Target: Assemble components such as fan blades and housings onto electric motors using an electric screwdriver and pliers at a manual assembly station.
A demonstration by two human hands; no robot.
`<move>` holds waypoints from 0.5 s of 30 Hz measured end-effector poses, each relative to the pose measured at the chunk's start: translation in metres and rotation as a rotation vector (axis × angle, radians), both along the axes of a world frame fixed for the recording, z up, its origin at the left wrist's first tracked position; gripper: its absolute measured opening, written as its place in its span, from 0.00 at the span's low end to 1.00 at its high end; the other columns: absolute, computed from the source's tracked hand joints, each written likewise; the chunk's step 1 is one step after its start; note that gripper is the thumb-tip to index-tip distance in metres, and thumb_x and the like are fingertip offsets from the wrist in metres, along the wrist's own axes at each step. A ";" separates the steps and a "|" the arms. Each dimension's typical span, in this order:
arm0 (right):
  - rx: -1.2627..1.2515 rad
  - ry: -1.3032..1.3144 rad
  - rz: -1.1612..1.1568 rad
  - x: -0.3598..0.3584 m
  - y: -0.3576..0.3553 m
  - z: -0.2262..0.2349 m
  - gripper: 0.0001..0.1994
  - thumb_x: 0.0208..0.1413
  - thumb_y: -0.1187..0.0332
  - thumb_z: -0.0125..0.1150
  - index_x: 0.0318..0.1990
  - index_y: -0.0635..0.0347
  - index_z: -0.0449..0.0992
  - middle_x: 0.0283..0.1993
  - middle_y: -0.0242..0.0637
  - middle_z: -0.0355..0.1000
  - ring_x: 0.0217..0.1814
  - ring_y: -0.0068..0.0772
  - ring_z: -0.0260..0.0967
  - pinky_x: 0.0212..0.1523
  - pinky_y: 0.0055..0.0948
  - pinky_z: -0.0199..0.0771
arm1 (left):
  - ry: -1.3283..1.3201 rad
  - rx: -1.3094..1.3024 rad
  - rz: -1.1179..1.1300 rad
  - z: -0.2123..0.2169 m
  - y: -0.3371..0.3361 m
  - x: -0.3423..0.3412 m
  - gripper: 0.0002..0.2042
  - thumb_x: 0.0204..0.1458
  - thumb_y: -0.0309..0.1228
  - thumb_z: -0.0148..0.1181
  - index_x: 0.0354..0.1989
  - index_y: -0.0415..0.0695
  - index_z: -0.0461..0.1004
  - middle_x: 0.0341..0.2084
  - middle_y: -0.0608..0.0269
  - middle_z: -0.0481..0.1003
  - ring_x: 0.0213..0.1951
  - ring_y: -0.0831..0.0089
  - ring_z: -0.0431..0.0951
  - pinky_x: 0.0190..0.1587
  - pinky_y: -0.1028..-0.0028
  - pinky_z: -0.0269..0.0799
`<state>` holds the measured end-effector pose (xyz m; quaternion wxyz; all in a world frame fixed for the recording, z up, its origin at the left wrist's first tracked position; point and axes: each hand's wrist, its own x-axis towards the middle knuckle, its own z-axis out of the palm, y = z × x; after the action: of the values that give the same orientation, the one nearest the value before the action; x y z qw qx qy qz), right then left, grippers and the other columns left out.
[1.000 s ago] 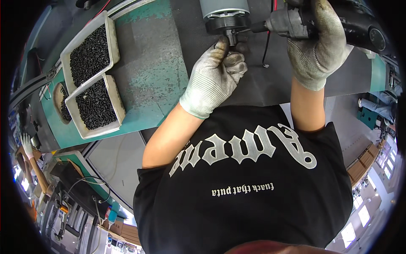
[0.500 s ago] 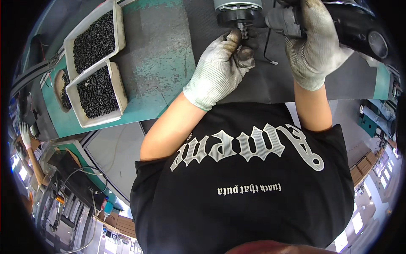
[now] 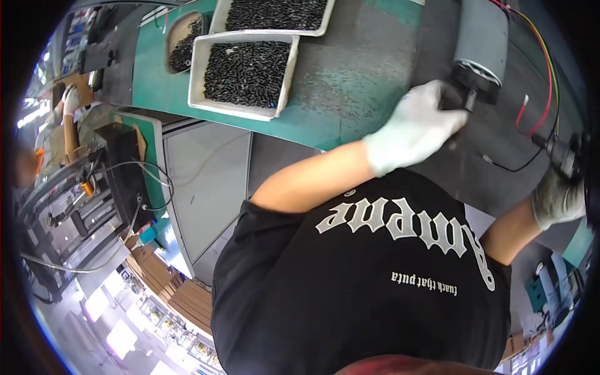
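Observation:
A grey cylindrical motor [image 3: 482, 40] with a black end piece and a short shaft lies on the dark bench mat at the upper right. My left hand [image 3: 415, 125], in a white glove with darkened fingertips, is closed right beside the shaft end. Motion blurs its fingers, and whatever they pinch cannot be made out. At the far right edge my right hand [image 3: 558, 201], also gloved, is wrapped round a black power tool [image 3: 567, 156], partly cut off by the dark rim of the picture.
White bins [image 3: 284, 75] of small black parts stand left on the green bench, with a smaller tray [image 3: 172, 47] beside them. Red, yellow and black wires [image 3: 552, 94] trail right of the motor. Another person's gloved hand [image 3: 70, 100] shows far left.
The view has swung, so bench and bins appear further right. My right hand has carried the power tool away from the motor's shaft, to the right. My left hand stays by the shaft.

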<state>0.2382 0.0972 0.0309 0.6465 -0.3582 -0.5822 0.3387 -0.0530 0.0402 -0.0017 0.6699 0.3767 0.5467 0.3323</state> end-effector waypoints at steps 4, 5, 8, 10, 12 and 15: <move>-0.197 0.339 -0.277 0.070 -0.042 -0.036 0.18 0.61 0.71 0.48 0.49 0.81 0.72 0.55 0.63 0.68 0.62 0.56 0.65 0.60 0.54 0.68 | 1.273 0.809 0.280 0.018 -0.012 -0.115 0.06 0.52 0.29 0.59 0.33 0.39 0.76 0.28 0.50 0.77 0.30 0.54 0.78 0.36 0.61 0.73; -0.259 0.404 -0.197 0.088 -0.051 -0.040 0.17 0.61 0.71 0.47 0.48 0.82 0.72 0.56 0.64 0.68 0.62 0.56 0.65 0.61 0.54 0.67 | 1.386 0.657 0.454 0.020 -0.008 -0.152 0.07 0.52 0.30 0.59 0.33 0.39 0.78 0.29 0.50 0.78 0.32 0.54 0.79 0.37 0.60 0.74; -0.283 0.413 -0.201 0.104 -0.047 -0.051 0.17 0.61 0.71 0.47 0.48 0.82 0.71 0.58 0.64 0.66 0.62 0.56 0.65 0.57 0.54 0.72 | 1.662 0.616 0.215 -0.002 -0.004 -0.244 0.10 0.52 0.33 0.60 0.35 0.37 0.79 0.32 0.49 0.79 0.37 0.52 0.80 0.42 0.62 0.75; -0.313 0.422 -0.266 0.101 -0.041 -0.057 0.17 0.62 0.71 0.46 0.48 0.83 0.71 0.58 0.64 0.65 0.62 0.56 0.65 0.56 0.54 0.73 | 1.646 0.515 0.219 -0.012 0.000 -0.260 0.11 0.52 0.33 0.60 0.36 0.37 0.79 0.33 0.49 0.79 0.38 0.52 0.80 0.43 0.62 0.75; -0.309 0.418 -0.301 0.092 -0.039 -0.055 0.17 0.62 0.71 0.46 0.48 0.83 0.71 0.59 0.64 0.65 0.62 0.55 0.65 0.56 0.52 0.72 | 1.595 0.304 0.232 -0.017 0.004 -0.267 0.12 0.52 0.34 0.60 0.37 0.38 0.79 0.35 0.47 0.80 0.39 0.51 0.81 0.44 0.62 0.75; -0.305 0.403 -0.358 0.060 -0.040 -0.041 0.18 0.63 0.71 0.46 0.49 0.83 0.70 0.59 0.63 0.65 0.61 0.54 0.66 0.58 0.50 0.71 | 1.584 0.317 0.202 -0.014 0.006 -0.265 0.13 0.52 0.35 0.60 0.39 0.38 0.79 0.35 0.46 0.80 0.40 0.52 0.81 0.45 0.62 0.75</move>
<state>0.2985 0.0571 -0.0104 0.7373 -0.4735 -0.3123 0.3669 -0.3176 0.0461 -0.0161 -0.0102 0.5392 0.8363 0.0993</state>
